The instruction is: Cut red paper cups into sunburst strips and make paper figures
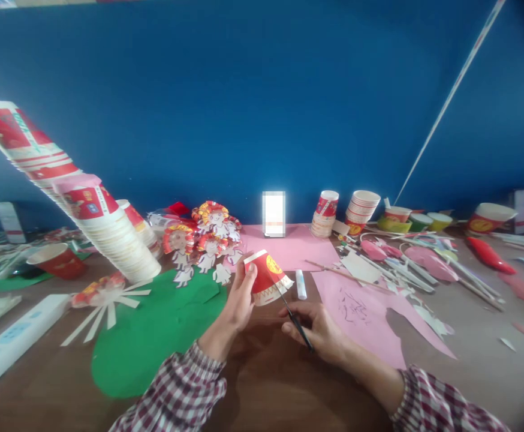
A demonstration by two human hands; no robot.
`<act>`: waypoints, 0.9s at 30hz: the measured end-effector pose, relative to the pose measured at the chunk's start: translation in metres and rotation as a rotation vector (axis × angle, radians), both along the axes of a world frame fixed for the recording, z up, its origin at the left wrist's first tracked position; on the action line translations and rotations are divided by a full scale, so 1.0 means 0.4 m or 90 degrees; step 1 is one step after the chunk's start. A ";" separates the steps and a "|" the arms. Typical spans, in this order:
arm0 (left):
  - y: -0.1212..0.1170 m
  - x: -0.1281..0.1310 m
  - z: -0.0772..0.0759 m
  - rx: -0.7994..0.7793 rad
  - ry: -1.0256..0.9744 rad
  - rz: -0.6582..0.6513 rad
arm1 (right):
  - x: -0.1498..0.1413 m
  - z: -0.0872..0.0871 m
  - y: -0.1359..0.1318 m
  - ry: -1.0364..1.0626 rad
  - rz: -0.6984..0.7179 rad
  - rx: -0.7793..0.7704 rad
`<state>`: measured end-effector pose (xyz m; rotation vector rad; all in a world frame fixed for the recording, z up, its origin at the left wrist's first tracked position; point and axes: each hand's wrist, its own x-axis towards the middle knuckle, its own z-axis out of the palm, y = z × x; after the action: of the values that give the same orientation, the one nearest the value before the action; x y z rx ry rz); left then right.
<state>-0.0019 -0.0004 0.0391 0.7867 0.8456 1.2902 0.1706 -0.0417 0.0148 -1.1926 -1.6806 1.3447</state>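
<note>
My left hand (pixel 239 298) is closed round a red and white paper cup (pixel 264 273), tipped with its wide rim toward the lower right. The cup bears a yellow emblem, and a dark zigzag line runs along the pale band near its rim. In my right hand (pixel 320 330) is a slim black pen (pixel 297 324), its tip against the side of the cup close to the zigzag. Just past my right hand, a white glue stick (pixel 301 285) rests on the table.
A tall leaning stack of paper cups (pixel 118 246) stands left. Green paper (pixel 154 342) lies before it, near a cup cut into strips (pixel 109 306). Small paper figures (pixel 205 261) cluster behind. Pink paper with scribbles (pixel 356 312) and paper scraps (pixel 428 318) lie right. Shorter cup stacks (pixel 363 207) stand back right.
</note>
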 end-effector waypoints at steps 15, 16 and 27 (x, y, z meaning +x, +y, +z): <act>0.003 -0.002 -0.015 -0.002 0.039 -0.014 | 0.003 -0.011 -0.001 -0.016 -0.008 0.013; 0.006 -0.002 -0.021 0.005 0.033 -0.017 | 0.003 -0.013 -0.001 -0.019 -0.010 0.018; 0.008 -0.003 -0.026 -0.003 0.055 -0.011 | 0.004 -0.033 -0.001 -0.033 -0.018 0.050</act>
<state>-0.0030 0.0029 0.0288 0.8499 0.9091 1.2460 0.1723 -0.0422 0.0015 -1.2109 -1.7290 1.2291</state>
